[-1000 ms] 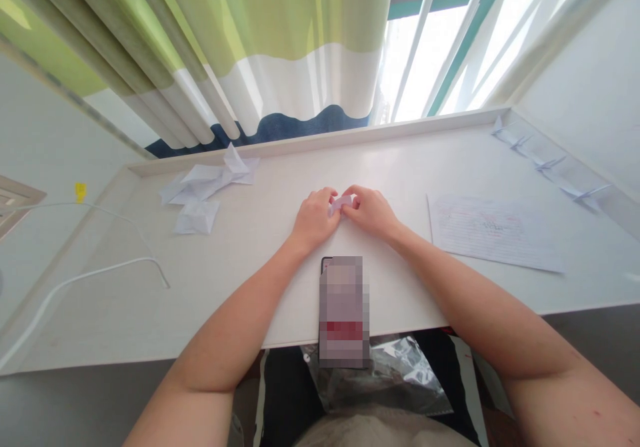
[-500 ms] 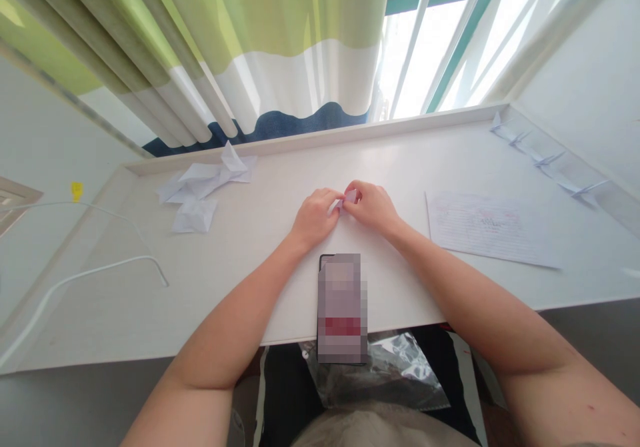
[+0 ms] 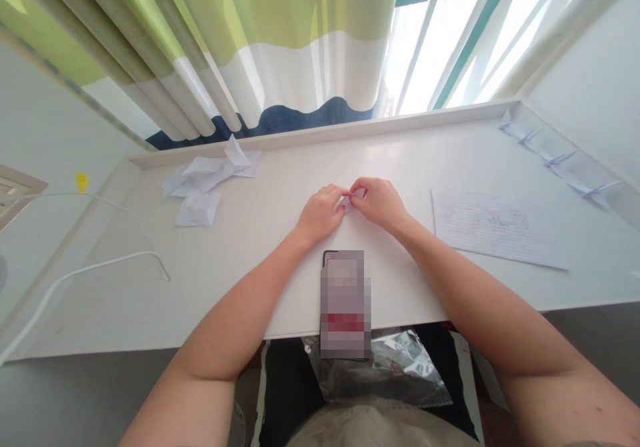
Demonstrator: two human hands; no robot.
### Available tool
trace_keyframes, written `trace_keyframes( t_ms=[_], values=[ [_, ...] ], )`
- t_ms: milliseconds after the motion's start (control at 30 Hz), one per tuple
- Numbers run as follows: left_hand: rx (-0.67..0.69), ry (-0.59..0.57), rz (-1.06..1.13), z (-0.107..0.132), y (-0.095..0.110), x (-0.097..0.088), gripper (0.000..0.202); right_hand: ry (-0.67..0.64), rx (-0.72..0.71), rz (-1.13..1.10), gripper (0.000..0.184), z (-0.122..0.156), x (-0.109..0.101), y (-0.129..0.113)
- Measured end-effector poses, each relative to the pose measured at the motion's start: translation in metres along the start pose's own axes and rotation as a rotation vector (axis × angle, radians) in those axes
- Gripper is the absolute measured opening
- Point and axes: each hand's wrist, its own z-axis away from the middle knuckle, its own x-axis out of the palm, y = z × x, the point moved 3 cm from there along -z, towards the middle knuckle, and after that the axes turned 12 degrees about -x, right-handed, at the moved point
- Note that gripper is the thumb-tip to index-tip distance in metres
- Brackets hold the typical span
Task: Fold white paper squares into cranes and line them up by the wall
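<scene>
Between my two hands is a small piece of white paper [image 3: 346, 203], mostly covered by my fingers. My left hand [image 3: 321, 212] pinches it from the left side, its wrist low over the desk. From the right, my right hand [image 3: 379, 200] grips the paper's upper edge between thumb and forefinger, and the fingertips of both hands nearly meet. The paper's exact folds are too small to make out. Just below my hands lies a phone [image 3: 345, 303] with a blurred screen, its lower end jutting past the desk's front edge.
On the white desk [image 3: 280, 287], folded papers [image 3: 200, 177] are heaped at the back left. A lined sheet [image 3: 495, 230] lies at right. Several folded paper pieces [image 3: 560, 159] line the right wall. A white cable [image 3: 115, 257] loops at left; clear plastic [image 3: 400, 367] covers my lap.
My right hand's fingers have shifted slightly over the paper, and its top edge is now pinched closer to the left fingertips. The whole view has moved a little.
</scene>
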Motion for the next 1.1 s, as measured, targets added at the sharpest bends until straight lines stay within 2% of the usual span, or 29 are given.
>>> trace_keyframes(
  t_ms=[233, 367, 533, 633, 700, 800, 900, 1000, 1100],
  values=[
    [-0.043, 0.011, 0.012, 0.001, 0.003, 0.0, 0.029, 0.053, 0.047, 0.022, 0.017, 0.002, 0.001, -0.001],
    [-0.043, -0.005, -0.002, -0.001, 0.002, 0.001, 0.03, 0.047, 0.077, 0.009, 0.022, 0.002, 0.001, 0.001],
    [-0.02, -0.031, -0.058, -0.001, 0.002, 0.002, 0.023, 0.025, 0.101, -0.027, 0.02, 0.002, 0.001, 0.001],
    [0.013, -0.061, -0.125, 0.001, 0.003, 0.002, 0.023, 0.057, 0.091, -0.078, 0.022, 0.003, 0.0, 0.005],
    [0.033, -0.07, -0.175, 0.001, 0.003, 0.002, 0.025, 0.114, 0.033, -0.107, 0.029, 0.003, -0.003, 0.011],
    [0.05, -0.074, -0.216, 0.002, 0.003, 0.002, 0.024, 0.18, -0.221, -0.11, 0.038, 0.004, -0.011, 0.021],
    [0.057, -0.076, -0.224, 0.002, 0.004, 0.0, 0.024, 0.04, -0.477, -0.046, 0.046, 0.008, -0.014, 0.028],
    [0.067, -0.071, -0.225, 0.003, 0.005, -0.001, 0.025, -0.085, -0.528, 0.014, 0.048, 0.012, -0.011, 0.033],
    [0.08, -0.073, -0.222, 0.003, 0.005, -0.002, 0.026, -0.135, -0.517, 0.07, 0.041, 0.012, -0.009, 0.032]
  ],
)
